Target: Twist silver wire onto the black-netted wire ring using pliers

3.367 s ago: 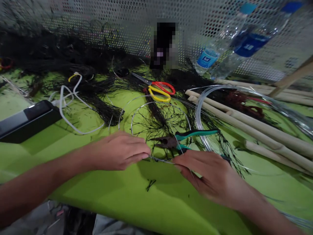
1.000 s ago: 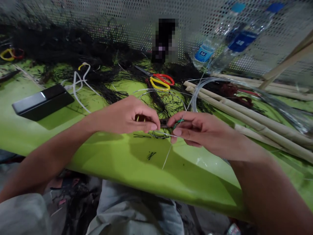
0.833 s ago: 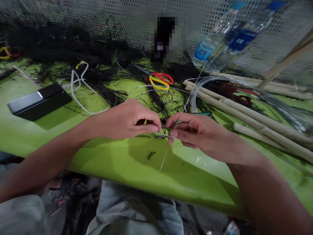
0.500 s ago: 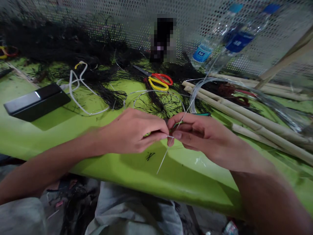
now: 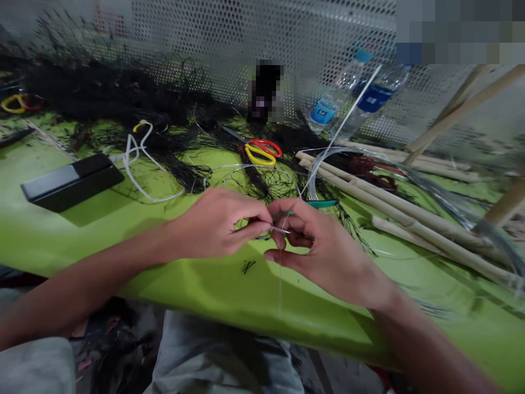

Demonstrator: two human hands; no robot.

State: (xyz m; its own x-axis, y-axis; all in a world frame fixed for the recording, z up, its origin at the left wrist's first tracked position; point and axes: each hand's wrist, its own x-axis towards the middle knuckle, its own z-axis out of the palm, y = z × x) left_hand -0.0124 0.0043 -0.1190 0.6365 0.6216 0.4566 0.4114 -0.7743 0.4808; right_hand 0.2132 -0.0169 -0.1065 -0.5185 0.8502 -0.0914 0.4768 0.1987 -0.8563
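Note:
My left hand (image 5: 229, 221) pinches a short, thin silvery wire (image 5: 280, 230) between thumb and forefinger; its free tip points right, to my right hand. My right hand (image 5: 315, 241) has its fingers curled around a thin white strand (image 5: 280, 279), with the thumb dropped away from them. This strand crosses the silvery wire, hangs down below and also stretches up to the right. Just behind the hands lie black netting (image 5: 262, 189) and a teal-green tool (image 5: 324, 203), partly hidden by my right hand.
On the green table (image 5: 328, 312) are red-and-yellow-handled scissors (image 5: 262, 153), a black box-like device (image 5: 74, 183), a white cable (image 5: 139, 183), bamboo sticks (image 5: 394, 213) and coiled clear line (image 5: 314, 180). Water bottles (image 5: 324, 112) stand by the perforated panel (image 5: 184, 33). Black netting (image 5: 102, 98) heaps at back left.
My right thumb has moved down, away from the silvery wire and the fingers. The strand's lower end now hangs straighter. The view has shifted slightly; my left hand keeps its pinch.

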